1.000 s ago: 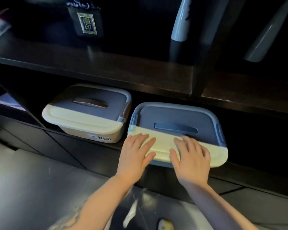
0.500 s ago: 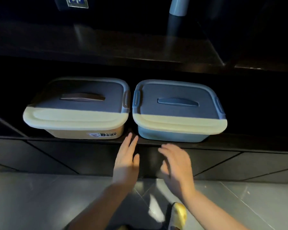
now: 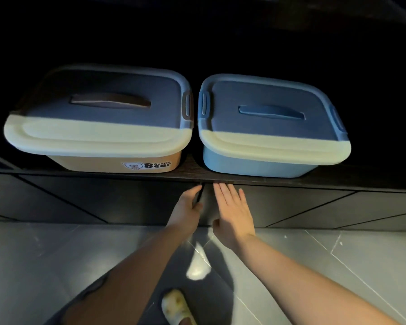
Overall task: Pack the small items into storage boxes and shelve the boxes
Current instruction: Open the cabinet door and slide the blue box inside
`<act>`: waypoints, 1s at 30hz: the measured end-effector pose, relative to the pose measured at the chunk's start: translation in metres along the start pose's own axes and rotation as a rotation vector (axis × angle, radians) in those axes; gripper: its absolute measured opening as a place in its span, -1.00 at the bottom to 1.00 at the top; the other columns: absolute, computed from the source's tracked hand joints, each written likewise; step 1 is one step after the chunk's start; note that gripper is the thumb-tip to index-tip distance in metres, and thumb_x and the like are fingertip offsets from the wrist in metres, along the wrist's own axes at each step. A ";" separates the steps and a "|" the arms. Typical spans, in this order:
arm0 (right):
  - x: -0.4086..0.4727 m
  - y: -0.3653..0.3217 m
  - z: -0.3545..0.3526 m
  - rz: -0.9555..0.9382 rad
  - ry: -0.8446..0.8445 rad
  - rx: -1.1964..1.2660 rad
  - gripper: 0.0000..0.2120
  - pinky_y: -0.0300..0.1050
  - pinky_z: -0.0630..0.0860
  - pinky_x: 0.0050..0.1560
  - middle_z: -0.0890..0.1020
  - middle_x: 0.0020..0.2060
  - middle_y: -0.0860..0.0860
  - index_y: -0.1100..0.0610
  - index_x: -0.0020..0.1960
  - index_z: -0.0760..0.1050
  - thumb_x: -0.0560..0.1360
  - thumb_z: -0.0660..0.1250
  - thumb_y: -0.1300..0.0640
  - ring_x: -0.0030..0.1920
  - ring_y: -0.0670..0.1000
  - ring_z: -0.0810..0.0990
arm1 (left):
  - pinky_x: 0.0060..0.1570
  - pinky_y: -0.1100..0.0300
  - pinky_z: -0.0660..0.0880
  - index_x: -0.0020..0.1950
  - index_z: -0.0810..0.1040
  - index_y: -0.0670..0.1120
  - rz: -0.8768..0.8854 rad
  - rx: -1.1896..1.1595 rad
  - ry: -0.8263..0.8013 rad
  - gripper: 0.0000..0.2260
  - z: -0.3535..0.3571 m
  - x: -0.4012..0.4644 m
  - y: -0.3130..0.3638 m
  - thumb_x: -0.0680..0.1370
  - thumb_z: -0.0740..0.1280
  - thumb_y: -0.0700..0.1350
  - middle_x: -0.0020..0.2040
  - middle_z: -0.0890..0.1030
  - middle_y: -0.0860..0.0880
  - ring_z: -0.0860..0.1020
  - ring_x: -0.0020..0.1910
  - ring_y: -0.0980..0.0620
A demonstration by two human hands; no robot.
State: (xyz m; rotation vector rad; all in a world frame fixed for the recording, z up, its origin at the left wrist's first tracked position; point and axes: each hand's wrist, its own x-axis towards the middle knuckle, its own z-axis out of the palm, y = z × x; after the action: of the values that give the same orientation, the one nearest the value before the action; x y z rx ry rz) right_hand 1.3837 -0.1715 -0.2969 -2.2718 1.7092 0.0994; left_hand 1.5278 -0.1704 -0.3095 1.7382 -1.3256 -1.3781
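Two bare forearms reach up from the bottom edge over a grey tiled floor [image 3: 56, 249], where a bright patch of light lies between them and a pale slipper [image 3: 177, 306] shows at six o'clock. Past the tiles stands a dark cabinet front [image 3: 314, 205] crossed by slanted seams. The left hand [image 3: 188, 207] is at its vertical seam, fingers hooked at the edge of that gap, so its grip looks closed on the panel edge, though the dark hides the fingertips. Just to its right, the right hand [image 3: 234, 212] lies flat against the front, fingers straight and together, grip released, holding nothing. Both fingertips end just below the lip of the dark shelf [image 3: 197, 175]. On that shelf, at eleven o'clock, sits the beige storage box [image 3: 117, 164] with a bear label; at one o'clock, just beside it and apart by a narrow gap, sits the blue storage box [image 3: 256, 164]. Both carry clipped lids with recessed handles, so their contents cannot be seen. Behind them the shelf recess is black.
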 end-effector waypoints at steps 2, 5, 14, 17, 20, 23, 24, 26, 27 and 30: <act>0.003 -0.003 0.003 0.001 0.087 -0.020 -0.17 0.05 -0.19 0.53 0.10 0.54 0.04 0.14 0.58 -0.06 0.41 0.27 0.11 0.54 0.09 0.00 | 0.44 0.07 0.20 0.48 0.23 0.10 -0.016 -0.087 -0.018 -0.57 0.007 0.000 -0.004 0.63 0.16 -0.13 0.47 0.30 0.00 0.27 0.43 0.06; -0.004 -0.003 0.010 -0.014 0.160 -0.017 -0.16 0.07 -0.15 0.52 0.21 0.50 0.04 0.14 0.57 0.01 0.38 0.32 0.11 0.52 0.10 0.08 | 0.46 0.07 0.13 0.49 0.20 0.16 -0.054 -0.231 -0.023 -0.59 0.017 -0.002 -0.012 0.63 0.13 0.05 0.50 0.24 0.04 0.22 0.46 0.07; -0.105 0.011 0.029 -0.136 0.196 0.148 -0.28 0.14 -0.03 0.54 0.35 0.45 0.06 0.17 0.51 0.24 0.37 0.32 0.19 0.50 0.12 0.21 | -0.16 0.44 0.40 0.02 0.54 0.00 0.018 -0.275 0.045 -0.81 0.046 -0.070 -0.034 0.64 0.14 -0.04 -0.11 0.58 0.01 0.52 -0.17 0.21; -0.154 0.028 0.039 -0.164 0.267 0.229 -0.48 0.11 0.10 0.50 0.50 0.33 0.07 0.17 0.38 0.45 0.42 0.37 0.18 0.41 0.13 0.39 | -0.28 0.37 0.35 -0.12 0.52 -0.06 0.017 -0.161 -0.014 -0.86 0.066 -0.110 -0.041 0.60 0.23 -0.10 -0.27 0.51 0.01 0.43 -0.33 0.23; -0.194 0.054 0.045 -0.194 0.327 0.285 -0.66 0.03 0.28 0.40 0.58 0.21 0.02 0.12 0.27 0.56 0.50 0.39 0.09 0.29 0.09 0.50 | -0.21 0.32 0.41 -0.16 0.54 0.01 0.015 -0.093 -0.085 -0.88 0.094 -0.148 -0.042 0.57 0.30 -0.15 -0.26 0.56 0.06 0.50 -0.27 0.21; -0.228 0.080 0.047 -0.096 0.386 0.414 -0.75 0.02 0.50 0.14 0.61 0.11 0.00 0.10 0.16 0.62 0.54 0.34 0.04 0.13 0.06 0.56 | -0.04 0.22 0.49 -0.06 0.54 0.11 0.005 -0.013 -0.190 -0.92 0.127 -0.179 -0.046 0.55 0.32 -0.08 -0.11 0.62 0.07 0.57 -0.08 0.17; -0.239 0.089 0.048 -0.026 0.404 0.445 -0.74 0.01 0.50 0.14 0.60 0.13 0.00 0.10 0.16 0.62 0.53 0.34 0.03 0.14 0.05 0.56 | 0.00 0.25 0.49 -0.02 0.53 0.19 0.013 0.010 -0.213 -0.88 0.139 -0.188 -0.045 0.55 0.32 -0.06 -0.06 0.62 0.11 0.57 -0.03 0.20; -0.263 0.106 0.048 0.108 0.425 0.504 -0.71 -0.08 0.43 0.26 0.56 0.23 -0.02 0.09 0.19 0.61 0.49 0.42 0.05 0.24 -0.02 0.51 | 0.06 0.32 0.47 0.05 0.46 0.33 0.029 0.066 -0.257 -0.77 0.162 -0.203 -0.043 0.55 0.33 -0.03 0.02 0.61 0.16 0.55 0.05 0.26; -0.275 0.114 0.047 0.164 0.420 0.572 -0.67 -0.19 0.38 0.29 0.53 0.26 -0.05 0.08 0.22 0.59 0.46 0.46 0.09 0.25 -0.08 0.48 | 0.10 0.32 0.46 0.10 0.44 0.36 0.033 0.091 -0.289 -0.74 0.174 -0.209 -0.040 0.55 0.33 -0.01 0.05 0.60 0.16 0.54 0.07 0.26; -0.315 0.135 0.047 0.359 0.330 0.948 -0.58 -0.47 0.44 0.06 0.58 0.16 -0.19 0.01 0.28 0.50 0.46 0.47 0.21 0.06 -0.26 0.59 | 0.17 0.23 0.47 0.27 0.42 0.30 0.023 0.111 -0.413 -0.66 0.211 -0.222 -0.030 0.54 0.33 -0.01 0.12 0.60 0.08 0.56 0.10 0.21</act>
State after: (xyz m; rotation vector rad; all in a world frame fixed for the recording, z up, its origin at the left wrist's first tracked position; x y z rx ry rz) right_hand 1.1691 0.1003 -0.2957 -1.3176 1.7471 -0.8601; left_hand 1.3440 0.0768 -0.3166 1.5512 -1.6605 -1.7447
